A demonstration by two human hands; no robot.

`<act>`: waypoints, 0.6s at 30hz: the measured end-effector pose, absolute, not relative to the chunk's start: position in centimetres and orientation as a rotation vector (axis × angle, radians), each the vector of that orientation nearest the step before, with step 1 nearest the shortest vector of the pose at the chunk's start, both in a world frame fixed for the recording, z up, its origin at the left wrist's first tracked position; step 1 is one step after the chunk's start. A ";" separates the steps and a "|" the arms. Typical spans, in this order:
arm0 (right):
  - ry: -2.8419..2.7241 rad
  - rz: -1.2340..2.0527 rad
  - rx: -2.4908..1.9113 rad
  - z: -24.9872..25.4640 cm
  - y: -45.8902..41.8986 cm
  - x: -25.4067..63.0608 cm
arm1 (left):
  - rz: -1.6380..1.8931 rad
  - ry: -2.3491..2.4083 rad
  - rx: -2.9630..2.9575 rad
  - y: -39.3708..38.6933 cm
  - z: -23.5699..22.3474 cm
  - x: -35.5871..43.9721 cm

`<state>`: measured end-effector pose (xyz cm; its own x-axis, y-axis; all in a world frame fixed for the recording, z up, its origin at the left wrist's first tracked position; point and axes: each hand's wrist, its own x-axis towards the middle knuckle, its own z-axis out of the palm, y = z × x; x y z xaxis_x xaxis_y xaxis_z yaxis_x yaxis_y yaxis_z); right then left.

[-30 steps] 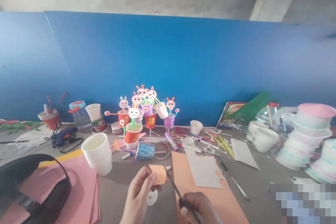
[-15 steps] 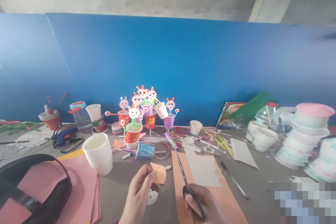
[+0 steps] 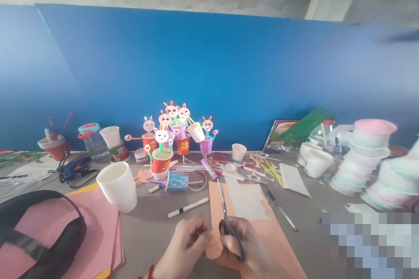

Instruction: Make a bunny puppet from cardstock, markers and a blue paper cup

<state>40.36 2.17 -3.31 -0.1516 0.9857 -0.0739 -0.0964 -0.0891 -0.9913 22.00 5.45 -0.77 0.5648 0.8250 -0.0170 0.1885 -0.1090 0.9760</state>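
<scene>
A: how's the light in this one?
B: pretty bright but kinda hazy, can't see the source. Blue panel [image 3: 196, 65] has pale sheen toward both sides, and the rabbit faces [image 3: 162, 136] are nearly blown out. Shadows on the tabletop [image 3: 150, 235] are super soft.
A: sharpness?
B: meh, soft all over. Stacked cups [image 3: 373, 152] on the right look smeary, edges are stretched, bottom right corner's pixelated. Scissors [image 3: 223, 200] get a dull shine tho.

Our left hand [image 3: 188, 244] hides one edge of the small orange paper [image 3: 214, 249], and its lines look too faint to follow. Our right hand [image 3: 247, 239] covers some of the scissors' [image 3: 224, 200] handle. Blurry squares hide the table's [image 3: 147, 231] near right corner. We see the black headphones [image 3: 70, 237] cut off at the left.
</scene>
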 end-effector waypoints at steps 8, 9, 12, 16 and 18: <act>-1.199 1.169 -1.144 -3.0 2.1 40.4 | 0.770 0.673 1.295 5.7 -1.0 22.2; -1.207 1.139 -1.149 -3.0 2.2 40.5 | 0.776 0.673 1.274 5.6 -1.0 22.3; -1.240 1.118 -1.163 -2.7 2.2 40.5 | 0.797 0.690 1.253 5.4 -1.0 22.5; -1.267 1.160 -1.207 -2.2 1.9 40.6 | 0.897 0.722 1.273 5.6 -0.7 22.0; -1.336 1.229 -1.215 -2.1 1.6 40.7 | 0.990 0.769 1.271 5.9 -0.6 21.5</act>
<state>40.70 1.61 -2.08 -0.0880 0.9961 0.0068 0.0758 0.0136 -0.9970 21.52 5.90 -0.56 0.4020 0.9138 0.0578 -0.1695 0.0122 0.9854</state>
